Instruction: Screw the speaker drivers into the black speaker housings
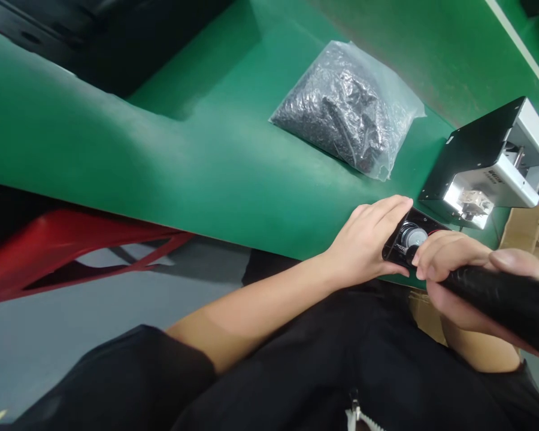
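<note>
At the near edge of the green table, my left hand [363, 242] is closed around the end of a small black housing [424, 220]. Inside that housing sits a round silver motor-like part [414, 235], with a bit of red wire beside it. My right hand [453, 257] grips a thick black electric screwdriver [507, 299], whose body runs off to the lower right. The screwdriver's front end points into the housing, close to the round part. Its very tip is too small to make out clearly, and my right fingers cover part of the housing.
A clear plastic bag of dark small parts [345, 114] lies beyond my hands. To the right stands a black and silver screw feeder [471, 161], with a cardboard divider box [525, 227] below it. A large black object [117, 42] is at upper left, a red stool [72, 251] at left.
</note>
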A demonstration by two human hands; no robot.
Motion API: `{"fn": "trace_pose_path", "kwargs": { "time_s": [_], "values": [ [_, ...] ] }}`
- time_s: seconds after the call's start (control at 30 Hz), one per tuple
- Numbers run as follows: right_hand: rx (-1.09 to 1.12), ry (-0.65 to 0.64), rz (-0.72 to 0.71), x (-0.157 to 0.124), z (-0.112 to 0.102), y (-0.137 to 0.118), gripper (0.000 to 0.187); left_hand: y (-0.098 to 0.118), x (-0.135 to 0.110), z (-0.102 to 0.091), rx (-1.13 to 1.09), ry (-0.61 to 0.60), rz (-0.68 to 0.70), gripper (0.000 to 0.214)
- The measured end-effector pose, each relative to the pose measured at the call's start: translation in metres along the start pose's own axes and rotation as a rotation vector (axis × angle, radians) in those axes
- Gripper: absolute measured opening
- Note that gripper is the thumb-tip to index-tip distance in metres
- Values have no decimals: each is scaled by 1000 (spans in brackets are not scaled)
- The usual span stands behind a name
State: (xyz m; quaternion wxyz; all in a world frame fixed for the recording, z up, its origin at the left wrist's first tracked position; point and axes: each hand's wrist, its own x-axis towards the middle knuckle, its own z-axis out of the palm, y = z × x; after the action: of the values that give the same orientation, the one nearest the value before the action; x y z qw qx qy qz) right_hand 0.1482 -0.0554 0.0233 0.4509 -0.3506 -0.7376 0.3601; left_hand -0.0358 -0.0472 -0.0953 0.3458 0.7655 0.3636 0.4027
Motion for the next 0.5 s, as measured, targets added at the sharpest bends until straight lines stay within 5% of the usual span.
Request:
{"fn": "trace_pose_path", "kwargs": {
  "time_s": [0.17,0.3,0.5],
  "values": [
    [50,-169,-134,4,-8,7,62,0,0,1,0,-20,-25,132],
    [63,-131,-349,10,5,19,79,2,1,0,-1,-39,-50,131],
    [76,36,-291,-4,27,34,39,4,5,0,37,-69,-82,124]
  ]
}}
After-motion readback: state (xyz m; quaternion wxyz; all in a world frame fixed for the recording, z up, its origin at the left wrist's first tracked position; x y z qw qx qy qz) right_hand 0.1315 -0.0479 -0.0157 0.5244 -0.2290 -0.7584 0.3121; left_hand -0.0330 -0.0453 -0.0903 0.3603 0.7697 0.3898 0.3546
